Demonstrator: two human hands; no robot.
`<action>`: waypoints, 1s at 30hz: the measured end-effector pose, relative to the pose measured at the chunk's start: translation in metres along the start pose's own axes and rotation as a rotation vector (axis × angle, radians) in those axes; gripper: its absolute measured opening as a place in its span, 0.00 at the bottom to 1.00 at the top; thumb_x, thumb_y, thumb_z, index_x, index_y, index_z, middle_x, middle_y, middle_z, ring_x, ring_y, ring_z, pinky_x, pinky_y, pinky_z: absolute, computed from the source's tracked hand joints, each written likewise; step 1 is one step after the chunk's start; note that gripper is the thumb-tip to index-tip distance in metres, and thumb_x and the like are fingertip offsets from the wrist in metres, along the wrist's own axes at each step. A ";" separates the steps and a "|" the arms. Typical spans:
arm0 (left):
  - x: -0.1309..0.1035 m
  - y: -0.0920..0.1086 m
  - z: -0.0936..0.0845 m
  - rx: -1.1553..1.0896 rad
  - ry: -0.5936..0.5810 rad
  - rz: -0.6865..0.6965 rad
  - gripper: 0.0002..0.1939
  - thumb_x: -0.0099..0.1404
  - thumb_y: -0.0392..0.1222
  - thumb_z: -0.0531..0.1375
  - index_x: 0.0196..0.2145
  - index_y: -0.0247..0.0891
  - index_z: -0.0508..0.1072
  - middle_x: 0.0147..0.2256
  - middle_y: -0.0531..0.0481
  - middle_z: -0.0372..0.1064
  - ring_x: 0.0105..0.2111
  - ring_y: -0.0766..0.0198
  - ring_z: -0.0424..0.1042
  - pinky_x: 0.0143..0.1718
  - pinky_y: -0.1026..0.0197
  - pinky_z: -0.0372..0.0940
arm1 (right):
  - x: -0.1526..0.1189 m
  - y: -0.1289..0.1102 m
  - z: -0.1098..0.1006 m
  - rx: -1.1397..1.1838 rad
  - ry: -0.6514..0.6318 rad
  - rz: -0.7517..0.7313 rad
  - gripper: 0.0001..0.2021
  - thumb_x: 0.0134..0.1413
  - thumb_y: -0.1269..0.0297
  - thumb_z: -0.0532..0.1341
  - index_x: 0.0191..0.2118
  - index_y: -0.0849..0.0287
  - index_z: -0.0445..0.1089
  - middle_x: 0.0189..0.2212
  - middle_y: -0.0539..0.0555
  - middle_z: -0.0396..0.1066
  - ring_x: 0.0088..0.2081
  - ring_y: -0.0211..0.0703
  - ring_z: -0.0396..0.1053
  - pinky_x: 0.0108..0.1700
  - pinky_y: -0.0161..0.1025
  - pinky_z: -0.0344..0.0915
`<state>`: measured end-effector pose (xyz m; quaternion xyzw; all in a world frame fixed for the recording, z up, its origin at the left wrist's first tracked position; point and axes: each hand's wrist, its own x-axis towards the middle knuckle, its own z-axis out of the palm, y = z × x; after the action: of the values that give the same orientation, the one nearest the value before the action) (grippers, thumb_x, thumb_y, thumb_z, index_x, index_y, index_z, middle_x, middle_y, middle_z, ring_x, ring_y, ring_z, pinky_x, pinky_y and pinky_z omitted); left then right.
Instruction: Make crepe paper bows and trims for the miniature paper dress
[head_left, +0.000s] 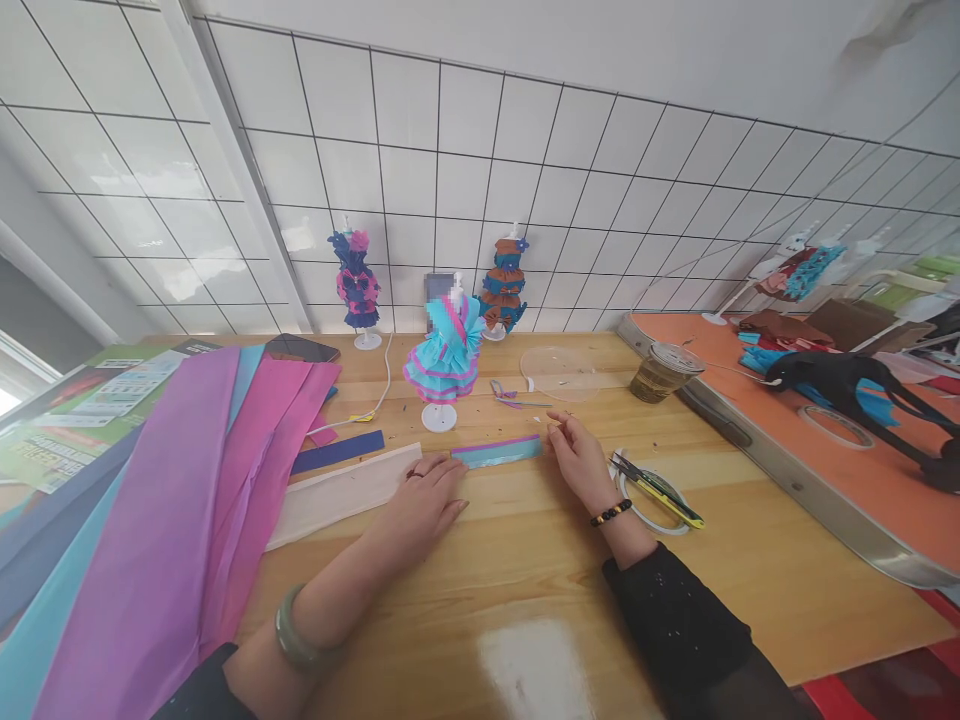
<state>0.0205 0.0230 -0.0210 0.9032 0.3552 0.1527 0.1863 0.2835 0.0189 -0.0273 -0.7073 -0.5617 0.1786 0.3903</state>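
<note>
A narrow crepe paper strip [499, 452], light blue with a purple edge, lies flat on the wooden table [480, 580] between my hands. At its left end, my left hand [427, 500] rests palm down with its fingers stretched out, touching the strip's end and the end of a white strip [345, 495]. Just past the right end is my right hand [581, 455], fingers loosely curved and apart, with nothing visible in them. Behind the strip stands a small dress form in a light blue and pink ruffled paper dress [446, 350].
Sheets of purple crepe paper [150, 520] and pink crepe paper [259, 490] cover the left side. Scissors [660, 490] lie over a roll of tape right of my right hand. A cup [664, 372] stands farther back, beside an orange-topped surface [750, 400]. Two dressed forms stand by the wall.
</note>
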 end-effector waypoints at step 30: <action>-0.018 -0.031 -0.055 -0.150 0.514 -0.541 0.18 0.62 0.47 0.50 0.45 0.39 0.69 0.32 0.47 0.73 0.34 0.57 0.70 0.37 0.59 0.60 | 0.003 0.008 0.001 0.588 0.222 0.165 0.21 0.40 0.52 0.63 0.39 0.60 0.67 0.21 0.46 0.63 0.21 0.33 0.59 0.24 0.32 0.60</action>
<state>-0.0329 0.0440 0.0109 0.6930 0.6038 0.3450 0.1902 0.2897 0.0219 -0.0334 -0.6224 -0.3808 0.2862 0.6210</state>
